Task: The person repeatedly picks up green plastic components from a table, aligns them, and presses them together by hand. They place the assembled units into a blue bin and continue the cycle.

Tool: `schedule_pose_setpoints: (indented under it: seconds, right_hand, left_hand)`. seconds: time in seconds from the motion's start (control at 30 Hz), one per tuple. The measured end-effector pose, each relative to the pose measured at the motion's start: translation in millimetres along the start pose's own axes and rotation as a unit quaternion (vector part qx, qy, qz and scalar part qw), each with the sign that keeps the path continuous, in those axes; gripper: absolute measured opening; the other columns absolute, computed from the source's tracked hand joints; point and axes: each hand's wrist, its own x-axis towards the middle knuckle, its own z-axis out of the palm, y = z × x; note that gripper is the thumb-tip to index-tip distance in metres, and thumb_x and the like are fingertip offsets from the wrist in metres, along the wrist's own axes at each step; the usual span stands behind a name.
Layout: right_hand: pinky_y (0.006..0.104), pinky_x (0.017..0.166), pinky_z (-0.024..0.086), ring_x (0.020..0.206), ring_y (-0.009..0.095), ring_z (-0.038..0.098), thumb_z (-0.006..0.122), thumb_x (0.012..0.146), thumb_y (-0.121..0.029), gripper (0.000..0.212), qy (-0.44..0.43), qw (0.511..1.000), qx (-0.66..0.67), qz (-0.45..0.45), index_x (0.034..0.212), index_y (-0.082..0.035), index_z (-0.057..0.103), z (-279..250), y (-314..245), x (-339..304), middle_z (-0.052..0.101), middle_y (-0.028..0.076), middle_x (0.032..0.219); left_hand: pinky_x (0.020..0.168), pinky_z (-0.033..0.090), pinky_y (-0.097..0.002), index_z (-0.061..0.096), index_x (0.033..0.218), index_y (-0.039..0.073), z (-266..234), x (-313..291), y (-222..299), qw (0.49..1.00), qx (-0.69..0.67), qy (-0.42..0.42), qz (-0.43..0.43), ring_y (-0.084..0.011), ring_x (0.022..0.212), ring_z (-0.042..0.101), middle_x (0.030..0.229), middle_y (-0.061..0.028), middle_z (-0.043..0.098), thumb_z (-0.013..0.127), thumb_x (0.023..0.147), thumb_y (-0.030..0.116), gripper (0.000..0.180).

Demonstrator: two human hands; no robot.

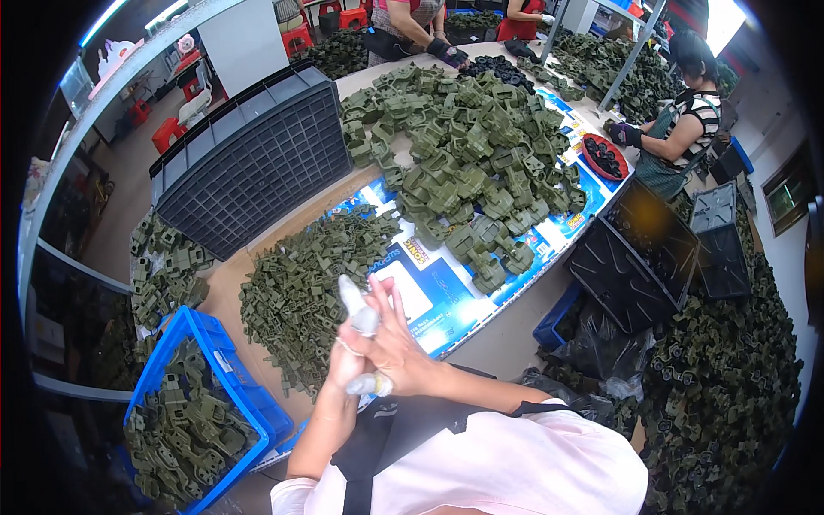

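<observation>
My left hand (344,365) and my right hand (400,354) are pressed against each other above the table's near edge. Their fingers stretch up and away, partly overlapping. White coverings wrap several fingertips and a thumb. No part shows between the palms, though the contact area is hidden. Just beyond and to the left lies a heap of small olive-green plastic parts (300,287). A larger pile of bigger olive-green plastic housings (481,154) spreads farther back, over blue printed cardboard (463,313).
A blue crate (273,421) of green parts stands at near left. A black crate (257,163) rests on its side at the table's left. Black crates (635,257) stand right of the table. Co-workers, one in a striped top (705,120), handle parts beyond a red bowl (592,161).
</observation>
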Motion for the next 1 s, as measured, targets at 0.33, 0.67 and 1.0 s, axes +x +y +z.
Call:
schedule_pose_setpoints:
  seconds: [0.33,0.67,1.0]
  right_hand:
    - [0.0610,0.101,0.009,0.132,0.049,0.007,0.049,0.081,-0.056,0.089,0.044,0.990,0.065,0.115,0.144,-0.010,0.006,-10.4,17.7,3.3,0.022,0.024,0.141]
    - [0.0574,0.102,0.016,0.131,0.048,0.013,0.056,0.081,-0.035,0.083,-0.053,0.990,0.046,0.125,0.144,-0.011,0.009,-18.4,6.9,7.1,0.016,0.028,0.142]
    - [0.0450,0.107,0.013,0.135,0.039,0.011,0.057,0.078,-0.052,0.092,-0.003,0.919,0.354,0.173,0.144,-0.013,0.005,-19.5,12.4,11.0,0.008,0.025,0.146]
  left_hand:
    - [0.078,0.043,-0.0352,0.062,0.091,0.001,9.5,13.3,6.7,0.750,0.509,0.068,0.418,-0.0255,0.083,0.060,0.088,-0.0117,0.063,0.063,0.069,0.009,0.023]
    - [0.075,0.043,-0.0359,0.058,0.085,0.003,2.5,15.4,6.4,0.758,0.497,0.035,0.421,-0.0276,0.073,0.059,0.078,-0.0105,0.060,0.066,0.064,0.012,0.024]
    - [0.070,0.045,-0.0331,0.058,0.088,0.003,-11.1,0.1,24.3,0.792,0.467,-0.115,0.375,-0.0260,0.076,0.059,0.080,-0.0100,0.061,0.067,0.065,0.005,0.025]
